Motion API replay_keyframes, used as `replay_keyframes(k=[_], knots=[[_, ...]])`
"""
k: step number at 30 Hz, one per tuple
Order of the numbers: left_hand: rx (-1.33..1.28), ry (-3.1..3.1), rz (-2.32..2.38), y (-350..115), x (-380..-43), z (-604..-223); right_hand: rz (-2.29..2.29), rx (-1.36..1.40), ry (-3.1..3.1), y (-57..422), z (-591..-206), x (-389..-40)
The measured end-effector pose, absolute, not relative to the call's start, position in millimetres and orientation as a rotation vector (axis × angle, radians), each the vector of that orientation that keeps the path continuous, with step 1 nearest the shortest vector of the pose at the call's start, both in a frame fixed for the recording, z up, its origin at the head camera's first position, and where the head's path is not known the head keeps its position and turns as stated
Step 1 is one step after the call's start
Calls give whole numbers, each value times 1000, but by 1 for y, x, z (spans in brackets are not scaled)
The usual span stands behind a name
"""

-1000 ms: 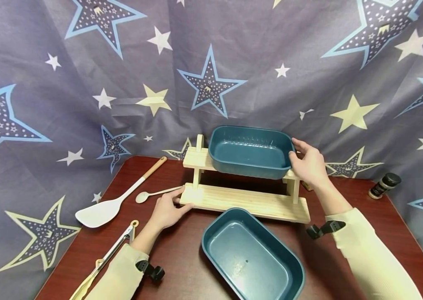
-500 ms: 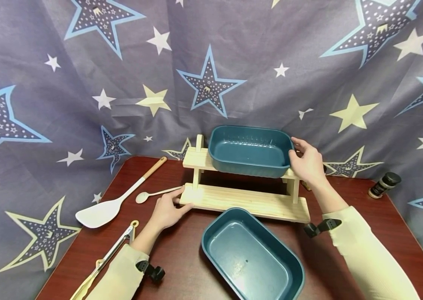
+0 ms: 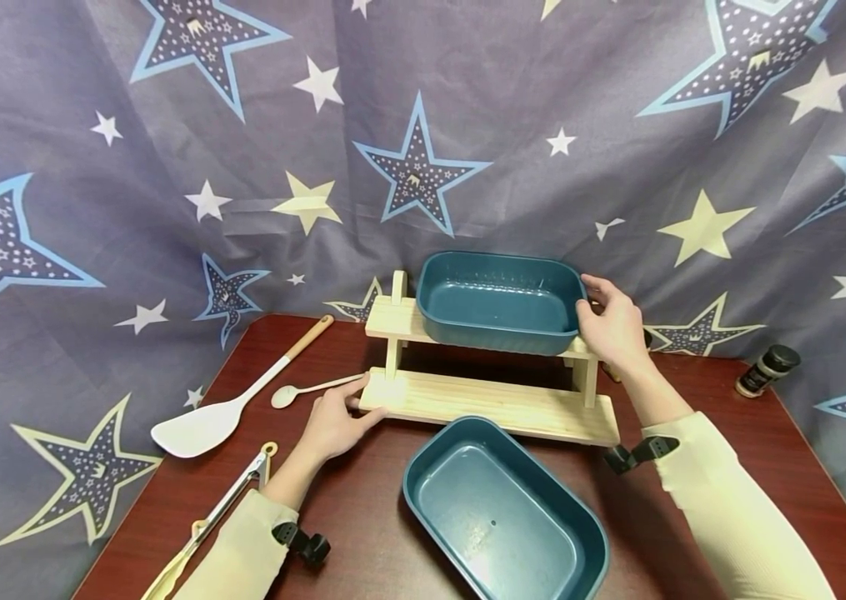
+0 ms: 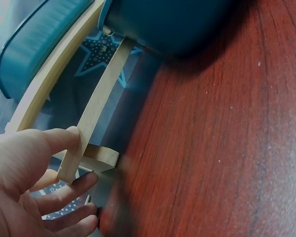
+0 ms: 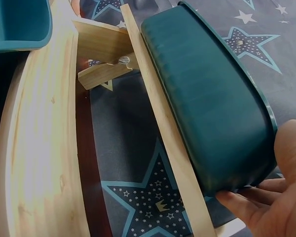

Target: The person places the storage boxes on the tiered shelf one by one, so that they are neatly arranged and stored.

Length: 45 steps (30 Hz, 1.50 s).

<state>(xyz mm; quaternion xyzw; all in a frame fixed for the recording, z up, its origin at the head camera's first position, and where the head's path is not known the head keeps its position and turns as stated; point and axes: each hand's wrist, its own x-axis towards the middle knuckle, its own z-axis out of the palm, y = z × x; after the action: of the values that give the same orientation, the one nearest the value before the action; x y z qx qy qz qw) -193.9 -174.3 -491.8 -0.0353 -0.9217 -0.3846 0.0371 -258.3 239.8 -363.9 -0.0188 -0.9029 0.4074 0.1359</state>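
A two-tier pale wooden rack point(image 3: 490, 403) stands on the table. On its upper shelf sits a deep teal rectangular bin point(image 3: 498, 337). My right hand point(image 3: 613, 329) grips the bin's right end; in the right wrist view its fingertips point(image 5: 232, 200) reach under the bottom corner. Down at the left end of the lower shelf, my left hand point(image 3: 334, 422) pinches the board. The left wrist view has the thumb point(image 4: 64, 138) on one face of that board point(image 4: 101, 101) and fingers curled round the other side. A second teal bin point(image 3: 538, 483) lies angled in front of the rack.
Left of the rack lie a white turner point(image 3: 201, 427) with a wooden handle, a small pale spoon point(image 3: 285, 396) and metal tongs point(image 3: 223, 502). A black-capped spice jar point(image 3: 766, 372) stands near the right table edge. A star-patterned curtain point(image 3: 483, 208) hangs close behind.
The right hand and forearm have shifted slightly left, and the upper bin's front edge has moved back a touch. The left hand holds its place on the rack.
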Motion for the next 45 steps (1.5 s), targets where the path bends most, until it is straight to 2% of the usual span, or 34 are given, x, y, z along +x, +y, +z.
replay_keyframes(k=[30,45], knots=[[-115,-2817,-1178,-174,-194,-493,1215,-5,-2600,249,-365,-255],[-106,-2805,-1192,-175,-194,-494,1079,55,-2616,280,-350,-223]])
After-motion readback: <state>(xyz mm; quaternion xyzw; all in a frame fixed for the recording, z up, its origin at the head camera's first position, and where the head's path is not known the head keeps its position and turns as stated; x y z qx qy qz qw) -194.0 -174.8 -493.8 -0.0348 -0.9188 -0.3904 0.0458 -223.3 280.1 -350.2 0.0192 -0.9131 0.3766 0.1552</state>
